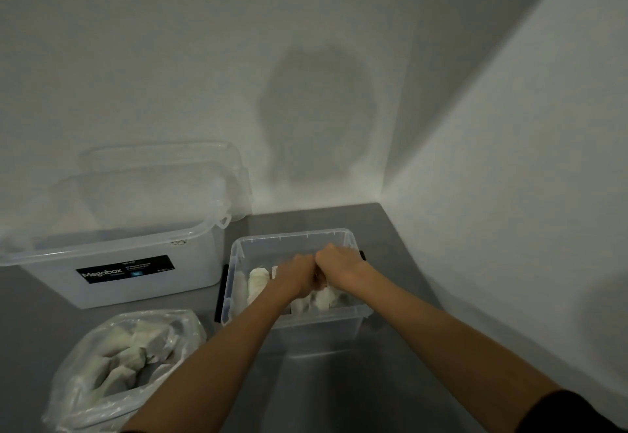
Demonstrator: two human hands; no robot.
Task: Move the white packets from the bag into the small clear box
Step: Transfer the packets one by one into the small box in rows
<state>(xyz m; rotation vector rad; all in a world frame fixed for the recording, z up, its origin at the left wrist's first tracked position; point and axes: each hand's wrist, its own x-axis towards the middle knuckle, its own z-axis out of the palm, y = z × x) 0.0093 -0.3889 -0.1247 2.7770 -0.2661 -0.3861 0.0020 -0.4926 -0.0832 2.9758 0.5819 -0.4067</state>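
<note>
While boxed — white packets [257, 283] upright

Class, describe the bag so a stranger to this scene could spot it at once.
Start at the big labelled tub on the grey table. In front of it, nearest the camera, sits the bag. Unlike the rigid tub and box, it is crumpled clear plastic, open-topped, holding white packets.

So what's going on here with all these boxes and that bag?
A person is moving white packets from a plastic bag into a small clear box. The left hand and right hand are both down inside it, arranging packets. Several sit there already; more remain in the bag. A bigger clear box stands behind the bag.
</note>
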